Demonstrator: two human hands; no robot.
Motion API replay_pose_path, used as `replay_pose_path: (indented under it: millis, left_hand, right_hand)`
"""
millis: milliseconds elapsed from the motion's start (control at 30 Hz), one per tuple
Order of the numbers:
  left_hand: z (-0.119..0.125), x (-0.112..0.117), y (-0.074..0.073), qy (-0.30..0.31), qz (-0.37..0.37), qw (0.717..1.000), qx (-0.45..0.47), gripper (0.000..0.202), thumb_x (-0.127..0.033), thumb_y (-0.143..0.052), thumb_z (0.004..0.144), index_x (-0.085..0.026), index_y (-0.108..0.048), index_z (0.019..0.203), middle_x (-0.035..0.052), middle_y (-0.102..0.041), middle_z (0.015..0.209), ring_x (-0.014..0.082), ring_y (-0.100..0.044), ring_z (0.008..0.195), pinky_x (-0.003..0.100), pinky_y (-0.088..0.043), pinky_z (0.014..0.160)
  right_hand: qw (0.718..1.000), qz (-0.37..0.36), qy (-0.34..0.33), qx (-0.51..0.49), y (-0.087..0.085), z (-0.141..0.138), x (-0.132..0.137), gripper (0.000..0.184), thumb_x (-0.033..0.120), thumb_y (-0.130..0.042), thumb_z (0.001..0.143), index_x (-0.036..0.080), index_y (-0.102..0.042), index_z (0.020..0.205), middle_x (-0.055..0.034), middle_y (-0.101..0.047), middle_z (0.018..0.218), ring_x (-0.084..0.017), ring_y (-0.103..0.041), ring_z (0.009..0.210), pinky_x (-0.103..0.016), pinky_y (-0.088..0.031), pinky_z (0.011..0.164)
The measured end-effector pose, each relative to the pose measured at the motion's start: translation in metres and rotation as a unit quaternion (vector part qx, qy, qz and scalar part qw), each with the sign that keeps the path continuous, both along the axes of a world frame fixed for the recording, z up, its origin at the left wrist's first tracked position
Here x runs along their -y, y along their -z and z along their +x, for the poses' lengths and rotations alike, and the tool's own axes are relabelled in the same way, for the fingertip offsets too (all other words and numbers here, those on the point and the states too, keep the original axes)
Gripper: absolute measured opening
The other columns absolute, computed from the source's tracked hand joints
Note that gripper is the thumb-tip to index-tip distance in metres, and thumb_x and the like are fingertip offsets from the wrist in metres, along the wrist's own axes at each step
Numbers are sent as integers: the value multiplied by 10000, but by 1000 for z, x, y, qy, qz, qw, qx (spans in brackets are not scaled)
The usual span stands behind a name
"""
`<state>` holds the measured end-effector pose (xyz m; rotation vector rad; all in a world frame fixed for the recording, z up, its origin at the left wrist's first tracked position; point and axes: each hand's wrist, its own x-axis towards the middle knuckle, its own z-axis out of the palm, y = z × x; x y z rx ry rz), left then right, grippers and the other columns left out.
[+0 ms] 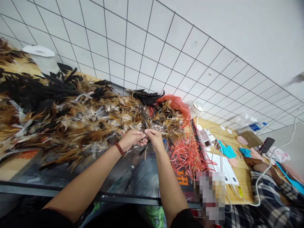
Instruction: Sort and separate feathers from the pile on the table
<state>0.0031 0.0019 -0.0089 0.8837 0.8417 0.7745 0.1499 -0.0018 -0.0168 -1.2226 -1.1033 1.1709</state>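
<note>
My left hand, with a red bead bracelet on its wrist, meets my right hand above the table's front part. Both are closed in a pinch, fingertips close together, on a thin dark feather whose end hangs below them. Most of it is hidden by the fingers. Right behind the hands lies a long heap of brown and cream feathers. Black feathers lie at its back, and a larger black bunch is at the left.
Tangled red cords lie right of my hands, below a red plastic bag. A white paper roll stands far left. A wire grid lines the wall. At right are white cables, a phone and a person in a plaid sleeve.
</note>
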Motion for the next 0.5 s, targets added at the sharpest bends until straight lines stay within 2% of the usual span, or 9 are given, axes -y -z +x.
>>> replay_pose_path:
  millis: [200,333,500]
  left_hand:
    - [0,0,0,6,11,1000,4,300,-367,-839,596,-100,-711,647,92,-686,623,140,-625,541,251,-505,549]
    - [-1,2,-2,28,-22,999,20,328,-391,-821,635,-94,-726,736,131,-724,743,164,-672,634,283,-548,642]
    - [1,3,-2,25,-8,1000,3,317,-367,-840,612,-92,-709,698,82,-678,627,130,-616,537,250,-506,547]
  right_hand:
    - [999,11,-31,7,-4,1,1,317,467,-722,684,169,-643,608,35,-533,541,-83,-410,526,-221,-332,531]
    - [999,42,20,-13,-6,1,0,309,446,-714,688,180,-593,589,43,-500,553,-95,-427,557,-229,-340,560]
    - [997,70,28,4,-4,1,-1,307,431,-718,692,182,-573,584,51,-455,579,-99,-403,594,-236,-348,606]
